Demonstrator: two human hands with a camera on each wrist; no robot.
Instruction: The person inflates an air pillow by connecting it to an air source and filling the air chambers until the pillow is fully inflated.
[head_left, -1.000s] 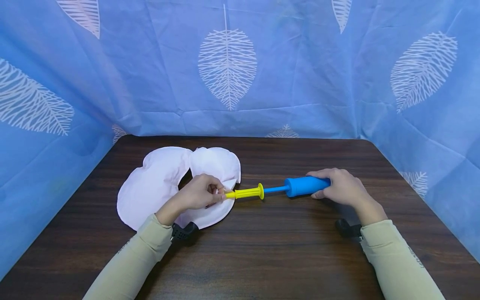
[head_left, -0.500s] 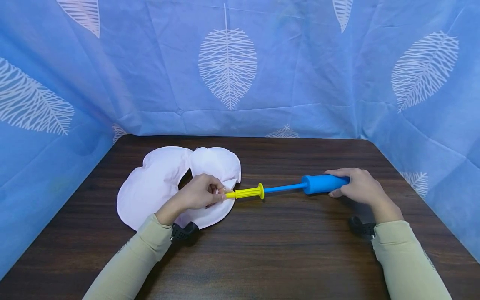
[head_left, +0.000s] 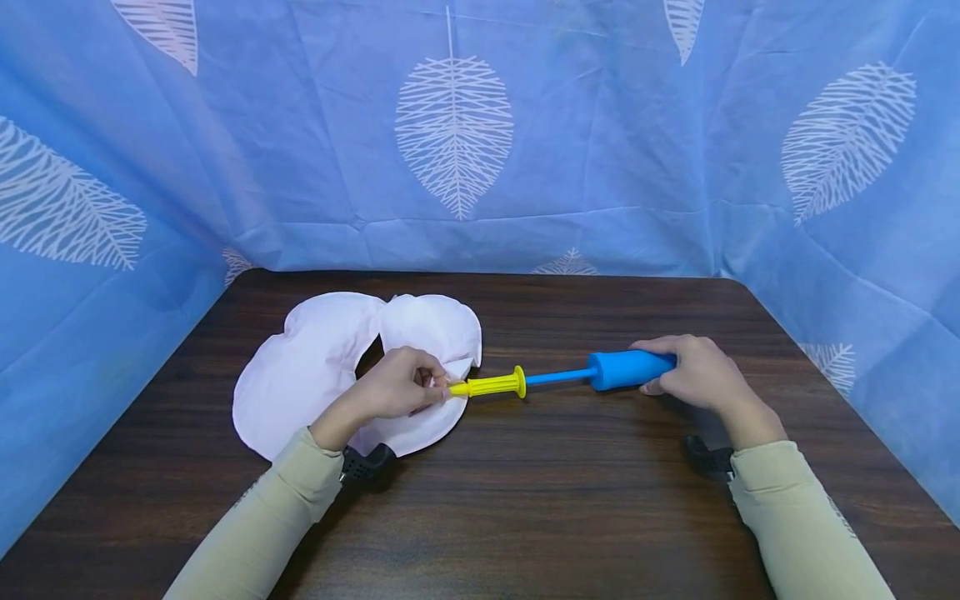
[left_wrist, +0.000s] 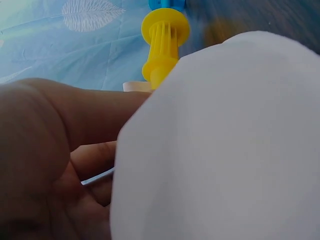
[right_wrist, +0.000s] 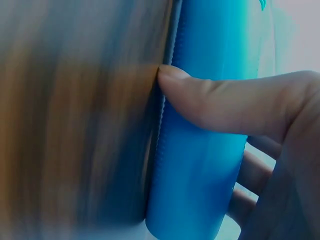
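The pump lies almost flat just above the counter [head_left: 525, 500], its long axis running left to right across the person's front, tilted slightly so the right end sits a little farther away. At the left end, the yellow nozzle [head_left: 487, 387] points into the white inflatable cushion [head_left: 315, 367], which lies flat and limp on the left half of the counter. The left hand [head_left: 397, 387] sits on top of the cushion's near lobe, its fingers curled and pinching the spot where the nozzle tip meets the cushion; the left wrist view shows the nozzle [left_wrist: 162, 45] emerging just beyond the fingers, with white cushion material [left_wrist: 225, 150] filling most of the frame.

At the other end, the right hand [head_left: 693, 375] wraps around the blue handle [head_left: 626, 369], thumb pressed along its side as the right wrist view shows [right_wrist: 200, 125]. Between handle and nozzle a thin blue rod [head_left: 555, 377] is exposed, so the handle stands partly drawn out from the yellow part. The handle lies directly to the right of the nozzle along the same line, so any push or pull by the right hand runs straight along that axis toward or away from the left hand.
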